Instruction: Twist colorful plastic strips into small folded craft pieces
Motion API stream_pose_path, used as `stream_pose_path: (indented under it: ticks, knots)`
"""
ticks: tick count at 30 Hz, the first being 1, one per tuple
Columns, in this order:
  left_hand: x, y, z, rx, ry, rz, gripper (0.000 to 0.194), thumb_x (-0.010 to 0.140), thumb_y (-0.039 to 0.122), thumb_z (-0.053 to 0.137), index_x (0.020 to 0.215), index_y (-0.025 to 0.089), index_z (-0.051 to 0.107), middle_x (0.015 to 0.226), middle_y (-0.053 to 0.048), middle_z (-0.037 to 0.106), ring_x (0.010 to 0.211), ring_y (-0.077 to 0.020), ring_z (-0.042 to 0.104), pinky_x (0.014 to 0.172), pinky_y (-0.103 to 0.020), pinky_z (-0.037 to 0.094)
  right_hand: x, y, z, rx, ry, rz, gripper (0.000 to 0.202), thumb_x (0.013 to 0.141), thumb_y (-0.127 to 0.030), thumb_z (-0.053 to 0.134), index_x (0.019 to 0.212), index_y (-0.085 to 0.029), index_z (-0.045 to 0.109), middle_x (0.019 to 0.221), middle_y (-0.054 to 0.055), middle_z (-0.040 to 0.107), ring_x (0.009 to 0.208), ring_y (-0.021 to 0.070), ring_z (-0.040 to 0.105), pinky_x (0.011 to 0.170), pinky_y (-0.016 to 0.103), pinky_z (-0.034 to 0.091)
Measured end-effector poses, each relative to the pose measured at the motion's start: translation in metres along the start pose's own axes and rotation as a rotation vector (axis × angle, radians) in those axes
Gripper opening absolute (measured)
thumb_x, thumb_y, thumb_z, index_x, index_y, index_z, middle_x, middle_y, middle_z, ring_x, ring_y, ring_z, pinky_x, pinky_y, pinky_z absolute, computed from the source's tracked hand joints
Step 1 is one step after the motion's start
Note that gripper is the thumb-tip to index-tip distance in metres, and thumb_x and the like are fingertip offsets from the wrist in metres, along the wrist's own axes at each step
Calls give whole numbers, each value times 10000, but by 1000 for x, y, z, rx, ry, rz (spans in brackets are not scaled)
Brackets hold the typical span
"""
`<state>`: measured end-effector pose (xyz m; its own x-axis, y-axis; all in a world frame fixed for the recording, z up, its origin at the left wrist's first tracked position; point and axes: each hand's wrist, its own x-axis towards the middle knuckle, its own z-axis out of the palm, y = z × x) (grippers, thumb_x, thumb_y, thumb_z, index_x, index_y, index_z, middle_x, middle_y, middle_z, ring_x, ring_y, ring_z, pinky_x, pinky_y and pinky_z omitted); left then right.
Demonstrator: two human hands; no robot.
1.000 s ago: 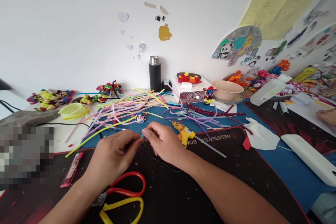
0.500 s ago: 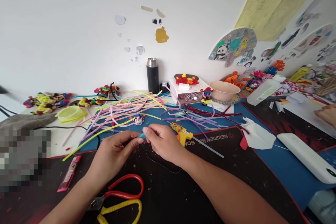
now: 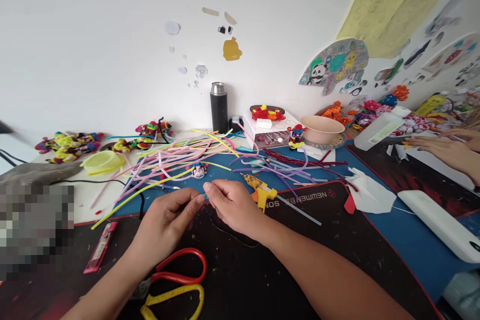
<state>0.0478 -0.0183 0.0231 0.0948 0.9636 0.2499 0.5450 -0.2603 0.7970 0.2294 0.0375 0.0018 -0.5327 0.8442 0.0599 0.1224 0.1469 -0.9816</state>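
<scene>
The left hand (image 3: 159, 220) and right hand (image 3: 236, 206) meet above the mat (image 3: 255, 280), fingers pinching a blue bit (image 3: 204, 194) from either side, probably to steady something so small. It seems to lie crosswise between them, though fingertips mostly hide it, so I can't tell which end leads.

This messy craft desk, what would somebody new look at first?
Probably the big tangle of bright strands, spread out beyond the left hand. Next, maybe the scissors with red and yellow handles, near the picture's bottom, or the yellow glue gun beside the right hand.
</scene>
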Motion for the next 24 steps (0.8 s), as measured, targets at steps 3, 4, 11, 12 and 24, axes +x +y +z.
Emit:
stream_pose_path:
  ticks: [3, 4, 11, 12, 24]
  knots:
    - [2, 1, 7, -362, -71, -253, 538, 971, 631, 646, 626, 229, 551, 492, 56, 443, 445, -123, 387, 451, -250, 302, -1, -2, -1, -13, -15, -14, 528, 1106, -586, 499, 715, -237, 435, 534, -66, 405, 528, 120, 391, 546, 284, 264]
    - [2, -1, 9, -473, -83, -320, 545, 936, 667, 674, 632, 231, 554, 479, 75, 389, 427, -112, 331, 435, -249, 267, -1, -3, -1, -13, -20, -13, 525, 1107, -587, 498, 721, -235, 449, 535, -66, 409, 529, 120, 393, 547, 284, 266]
    - [0, -12, 10, -424, -90, -308, 531, 964, 698, 677, 775, 201, 693, 524, 57, 482, 497, -121, 395, 509, -248, 308, 0, -5, -3, 5, -4, 36, 524, 1104, -603, 494, 739, -227, 514, 535, -66, 432, 516, 121, 420, 551, 278, 303]
    - [0, -13, 8, -385, -74, -290, 547, 959, 708, 676, 754, 201, 686, 534, 52, 485, 510, -127, 410, 518, -252, 326, 0, -4, -3, 4, 4, 40, 533, 1100, -618, 496, 736, -229, 510, 536, -64, 433, 519, 123, 425, 552, 277, 307]
    - [10, -12, -5, -425, 76, -381, 613, 853, 790, 727, 714, 193, 704, 524, 32, 506, 467, -143, 492, 446, -254, 392, -1, -1, 1, 53, 18, 33, 572, 1097, -667, 495, 714, -242, 464, 498, -66, 434, 490, 125, 425, 544, 274, 321]
